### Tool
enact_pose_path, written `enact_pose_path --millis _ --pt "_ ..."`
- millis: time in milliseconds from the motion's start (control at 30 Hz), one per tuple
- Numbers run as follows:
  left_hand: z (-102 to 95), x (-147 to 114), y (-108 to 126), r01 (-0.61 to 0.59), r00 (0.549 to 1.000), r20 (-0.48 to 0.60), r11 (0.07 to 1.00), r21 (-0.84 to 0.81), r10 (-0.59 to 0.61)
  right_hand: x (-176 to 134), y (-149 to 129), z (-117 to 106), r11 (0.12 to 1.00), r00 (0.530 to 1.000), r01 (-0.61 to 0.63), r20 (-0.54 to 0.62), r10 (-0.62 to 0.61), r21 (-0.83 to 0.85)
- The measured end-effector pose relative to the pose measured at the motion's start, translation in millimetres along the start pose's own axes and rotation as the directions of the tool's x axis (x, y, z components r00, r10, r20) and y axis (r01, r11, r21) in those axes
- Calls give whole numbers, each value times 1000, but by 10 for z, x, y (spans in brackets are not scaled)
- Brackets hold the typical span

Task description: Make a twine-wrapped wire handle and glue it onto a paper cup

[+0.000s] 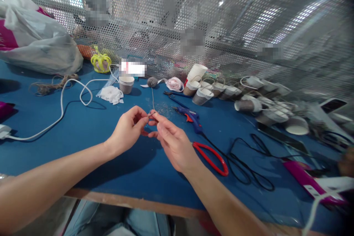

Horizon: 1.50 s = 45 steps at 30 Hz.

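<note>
Over the middle of the blue table, my left hand [128,129] and my right hand [175,142] meet with fingertips closed in a pinch. Between them is the end of a thin grey cord [153,99], which runs back to a small grey ball of cord [152,82]. The exact form of the piece at the fingertips is too small to make out. Right of my hands lies a blue glue gun [190,116] with an orange trigger. A red looped handle [212,159], partly hidden by my right hand, rests close to my right wrist.
One grey-and-white cup [126,85] stands beside white scraps [111,94]. Several similar cups [202,96] with cord handles crowd the back right. Pliers [177,97] and a pink ribbon roll [175,84] lie behind. White cable [62,107] crosses left; black cable [245,169] coils right.
</note>
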State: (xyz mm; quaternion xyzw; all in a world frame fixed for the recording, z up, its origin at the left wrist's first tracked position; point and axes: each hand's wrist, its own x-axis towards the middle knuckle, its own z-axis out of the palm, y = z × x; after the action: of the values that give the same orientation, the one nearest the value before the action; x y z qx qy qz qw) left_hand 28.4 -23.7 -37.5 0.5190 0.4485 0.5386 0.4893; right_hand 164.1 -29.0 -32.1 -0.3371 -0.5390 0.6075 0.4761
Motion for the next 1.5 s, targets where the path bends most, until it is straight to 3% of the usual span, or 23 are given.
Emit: enact_pose_path --millis 300,533,1000,1133,1333,1500 --pt "-36 51 -37 -35 999 -34 997 65 37 -21 6 -11 997 1000 14 20 -13 -70" --pt "-36 29 11 -41 999 -27 994 102 44 23 -71 -54 998 979 -25 -202 11 -64" --pt "-59 -12 -54 -180 983 42 932 314 176 97 -159 -197 979 986 -54 -167 22 -194" --pt "-64 -25 -57 -239 970 53 893 382 236 84 -142 -201 910 987 -44 -161 -25 -411" --pt "-81 -36 -8 -345 934 103 788 510 342 89 -165 -217 788 997 -54 -74 10 -614" --pt "-105 -29 11 -447 882 149 694 564 447 111 -218 -254 695 991 -110 -25 131 -711"
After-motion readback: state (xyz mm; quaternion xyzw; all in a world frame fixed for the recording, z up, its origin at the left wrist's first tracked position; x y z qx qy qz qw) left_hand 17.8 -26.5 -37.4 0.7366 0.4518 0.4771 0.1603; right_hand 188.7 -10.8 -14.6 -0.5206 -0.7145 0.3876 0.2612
